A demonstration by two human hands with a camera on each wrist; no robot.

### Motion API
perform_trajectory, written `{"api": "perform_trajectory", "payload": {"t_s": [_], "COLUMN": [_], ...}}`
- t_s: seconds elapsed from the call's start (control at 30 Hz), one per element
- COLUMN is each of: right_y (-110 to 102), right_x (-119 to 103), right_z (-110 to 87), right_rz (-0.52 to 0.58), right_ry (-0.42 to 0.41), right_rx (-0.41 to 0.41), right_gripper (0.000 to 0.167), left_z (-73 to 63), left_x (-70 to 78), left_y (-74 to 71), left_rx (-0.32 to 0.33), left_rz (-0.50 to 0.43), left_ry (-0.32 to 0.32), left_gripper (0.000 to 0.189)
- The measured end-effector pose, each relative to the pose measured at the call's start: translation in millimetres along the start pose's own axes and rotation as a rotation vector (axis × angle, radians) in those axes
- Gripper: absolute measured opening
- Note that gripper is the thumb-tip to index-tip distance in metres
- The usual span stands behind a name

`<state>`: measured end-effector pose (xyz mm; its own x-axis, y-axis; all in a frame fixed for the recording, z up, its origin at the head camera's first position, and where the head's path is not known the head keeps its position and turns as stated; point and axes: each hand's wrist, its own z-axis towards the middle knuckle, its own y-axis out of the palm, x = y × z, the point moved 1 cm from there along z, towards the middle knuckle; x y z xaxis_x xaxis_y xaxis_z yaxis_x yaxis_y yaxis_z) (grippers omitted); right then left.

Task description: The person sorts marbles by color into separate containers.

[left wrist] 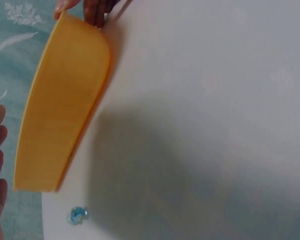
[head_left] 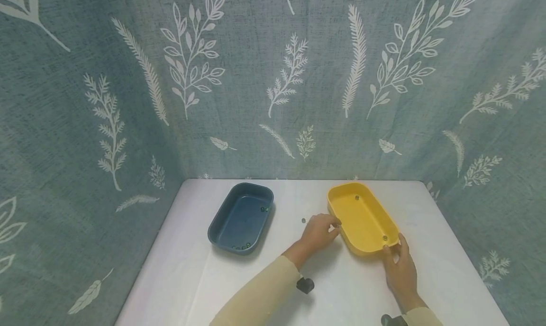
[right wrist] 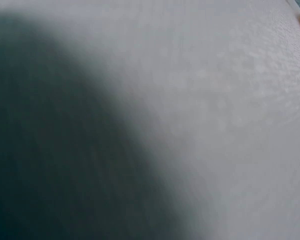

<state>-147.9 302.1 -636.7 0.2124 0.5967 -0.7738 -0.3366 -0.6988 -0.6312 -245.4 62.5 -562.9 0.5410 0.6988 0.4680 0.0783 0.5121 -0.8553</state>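
Observation:
A yellow tray (head_left: 361, 217) stands at the right of the table with two small glass marbles inside, one marble (head_left: 357, 197) near its far end and another marble (head_left: 385, 238) near its front. My left hand (head_left: 319, 232) is at the tray's left rim, thumb and fingertips together on what looks like a small marble, mostly hidden. With thumb and fingers, my right hand (head_left: 400, 270) grips the tray's near right corner. On the table left of the tray lies a loose marble (left wrist: 78, 215). The right wrist view shows mostly table and shadow.
A dark blue tray (head_left: 241, 219) stands on the left of the white table (head_left: 192, 288), with several marbles along its right side and front. A leaf-patterned cloth (head_left: 256, 103) hangs behind and at both sides of the table.

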Motion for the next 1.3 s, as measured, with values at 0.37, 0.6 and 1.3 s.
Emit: {"api": "perform_trajectory", "payload": {"t_s": [0.37, 0.6, 1.3], "right_y": [0.4, -0.9, 1.4], "right_x": [0.5, -2.3, 2.6], "right_z": [-1.1, -2.2, 1.1], "right_rz": [-0.005, 0.005, -0.003], "right_ry": [-0.002, 0.001, -0.011], "right_rx": [0.012, 0.010, 0.020], "right_gripper": [0.072, 0.073, 0.073], "left_z": [1.9, 1.8, 1.3], "left_x": [5.6, 10.6, 17.0], "left_y": [7.9, 10.5, 17.8], "left_rx": [-0.027, -0.039, -0.054], "left_rz": [0.003, -0.016, -0.055], "left_ry": [0.057, 0.058, 0.047], "left_gripper": [0.017, 0.018, 0.015]}}
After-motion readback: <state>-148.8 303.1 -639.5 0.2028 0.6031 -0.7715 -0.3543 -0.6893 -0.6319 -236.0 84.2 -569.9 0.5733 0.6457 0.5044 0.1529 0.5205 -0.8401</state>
